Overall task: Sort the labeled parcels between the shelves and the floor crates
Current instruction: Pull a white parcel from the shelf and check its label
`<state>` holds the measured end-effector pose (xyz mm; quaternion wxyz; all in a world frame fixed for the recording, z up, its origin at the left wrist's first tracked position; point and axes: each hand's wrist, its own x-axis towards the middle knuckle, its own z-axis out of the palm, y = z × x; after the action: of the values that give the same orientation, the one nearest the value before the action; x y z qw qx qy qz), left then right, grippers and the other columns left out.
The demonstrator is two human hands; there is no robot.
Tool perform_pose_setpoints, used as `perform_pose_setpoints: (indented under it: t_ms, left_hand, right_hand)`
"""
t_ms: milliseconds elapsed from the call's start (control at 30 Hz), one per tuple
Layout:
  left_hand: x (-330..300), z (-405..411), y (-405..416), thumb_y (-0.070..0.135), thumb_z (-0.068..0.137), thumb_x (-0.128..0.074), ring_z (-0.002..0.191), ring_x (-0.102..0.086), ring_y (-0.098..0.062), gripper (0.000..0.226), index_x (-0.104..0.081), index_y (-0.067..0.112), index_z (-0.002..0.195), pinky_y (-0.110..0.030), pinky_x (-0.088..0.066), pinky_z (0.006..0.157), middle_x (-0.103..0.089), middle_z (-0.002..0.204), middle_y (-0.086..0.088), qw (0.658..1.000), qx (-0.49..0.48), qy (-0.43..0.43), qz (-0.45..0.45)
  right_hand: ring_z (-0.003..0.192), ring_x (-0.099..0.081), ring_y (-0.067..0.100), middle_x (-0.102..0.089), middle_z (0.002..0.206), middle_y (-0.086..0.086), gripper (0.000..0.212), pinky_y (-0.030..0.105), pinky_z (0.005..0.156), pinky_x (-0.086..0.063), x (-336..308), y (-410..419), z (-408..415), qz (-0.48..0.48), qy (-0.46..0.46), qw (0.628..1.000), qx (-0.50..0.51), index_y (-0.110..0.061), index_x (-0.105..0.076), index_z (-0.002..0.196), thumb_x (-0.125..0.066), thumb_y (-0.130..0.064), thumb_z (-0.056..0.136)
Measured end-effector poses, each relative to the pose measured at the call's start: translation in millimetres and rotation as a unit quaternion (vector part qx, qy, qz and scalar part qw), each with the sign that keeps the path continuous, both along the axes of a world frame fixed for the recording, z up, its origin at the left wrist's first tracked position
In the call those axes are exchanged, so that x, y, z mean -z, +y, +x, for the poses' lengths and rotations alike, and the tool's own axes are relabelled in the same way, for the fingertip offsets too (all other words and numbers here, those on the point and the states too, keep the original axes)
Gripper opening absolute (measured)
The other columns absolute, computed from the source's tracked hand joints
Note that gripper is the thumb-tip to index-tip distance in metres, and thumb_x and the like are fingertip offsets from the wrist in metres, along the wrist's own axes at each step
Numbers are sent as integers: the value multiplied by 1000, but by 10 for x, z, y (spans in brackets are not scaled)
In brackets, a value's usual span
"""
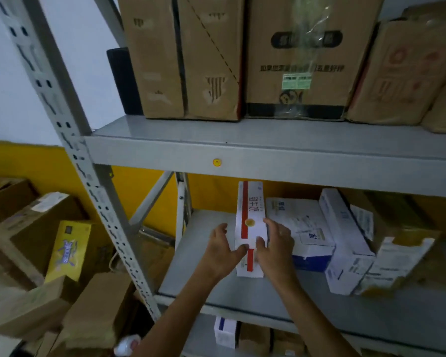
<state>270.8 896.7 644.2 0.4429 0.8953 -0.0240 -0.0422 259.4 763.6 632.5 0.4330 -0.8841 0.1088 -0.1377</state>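
Note:
A long white box with a red stripe lies lengthwise on the middle shelf of a grey metal rack. My left hand holds its near left side, thumb on top. My right hand grips its near right side, fingers curled over the top edge. To the right of this box, white and blue parcels and a taller white carton lie side by side on the same shelf.
Large brown cartons fill the upper shelf. A torn brown parcel sits at the right of the middle shelf. Small boxes stand on the lowest shelf. Left of the rack upright, brown cartons and a yellow box are piled.

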Motion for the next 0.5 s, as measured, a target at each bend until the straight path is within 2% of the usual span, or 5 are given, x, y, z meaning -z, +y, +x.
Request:
perform_pose_setpoints:
  t_ms: [100,167,267,400,500]
  left_hand:
    - [194,351,-194,38,84,-73,138,-36,-31,92,-18,9,151,-44,-41,110,-25,153,-12,999,-8,32,4]
    - [333,636,-301,43,81,-74,134,-42,-33,94,-19,13,151,-48,-47,104,-27,151,-10,998,-22,51,-28]
    - [601,992,-359,48,77,-73,112,-62,-27,77,-36,21,139,-46,-56,90,-50,139,-6,992,-3,95,-77]
    - [709,997,-347,40,84,-71,94,-70,-19,57,-42,20,129,-30,-60,72,-66,120,-2,987,17,122,-99]
    - [572,924,-284,43,85,-70,90,-71,-17,49,-49,22,125,-35,-61,77,-70,114,0,990,5,95,-104]
  right_hand:
    - [132,-45,28,-43,146,8,45,48,98,-51,375,-128,450,-30,66,997,36,-28,-41,136,-55,-19,94]
    - [114,-61,25,-53,136,9,41,36,77,-59,483,-206,645,57,102,992,51,-24,-40,136,-51,-21,97]
    - [84,-63,14,-62,125,8,35,15,52,-47,554,-245,685,120,154,981,23,-20,-47,135,-48,-24,100]
    - [95,-69,19,-65,125,7,35,12,52,-47,528,-246,565,136,125,983,0,-18,-54,133,-51,-22,99]
    - [94,-70,17,-68,123,5,37,16,60,-55,373,-249,479,152,95,984,-18,-21,-56,135,-55,-21,97]
